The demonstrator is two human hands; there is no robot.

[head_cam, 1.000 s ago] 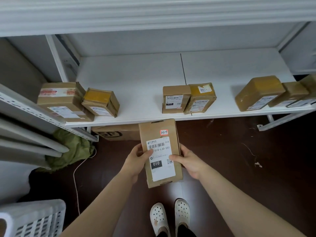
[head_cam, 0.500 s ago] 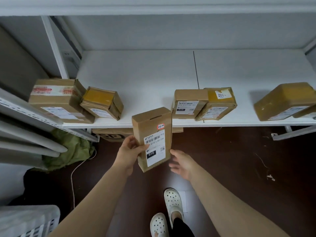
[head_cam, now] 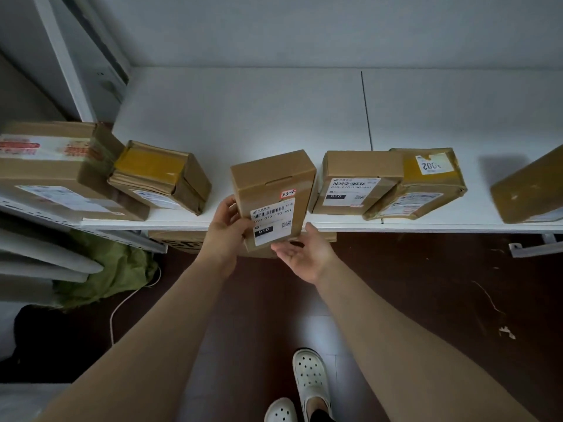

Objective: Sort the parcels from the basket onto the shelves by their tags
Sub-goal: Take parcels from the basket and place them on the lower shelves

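My left hand (head_cam: pixel 227 226) grips the left side of a tall brown parcel (head_cam: pixel 274 184) with a white label reading 010 and a small red tag. The parcel leans over the front edge of the white shelf (head_cam: pixel 243 117), between the parcels lying there. My right hand (head_cam: pixel 304 254) is palm up with relaxed fingers just under the parcel's lower right corner; whether it touches the box I cannot tell. To the right stands another parcel marked 010 (head_cam: pixel 353 184).
On the shelf lie a large taped box (head_cam: pixel 51 166) and a yellow-taped parcel (head_cam: pixel 158 175) at the left, a parcel tagged 002 (head_cam: pixel 426 184) and another (head_cam: pixel 530 190) at the right. A box sits under the shelf. Green cloth (head_cam: pixel 103 269) and a cable lie on the dark floor.
The parcel has gone up and forward from waist height to the shelf edge. My right hand let go of it and now lies open beneath it. I have stepped closer to the shelf.
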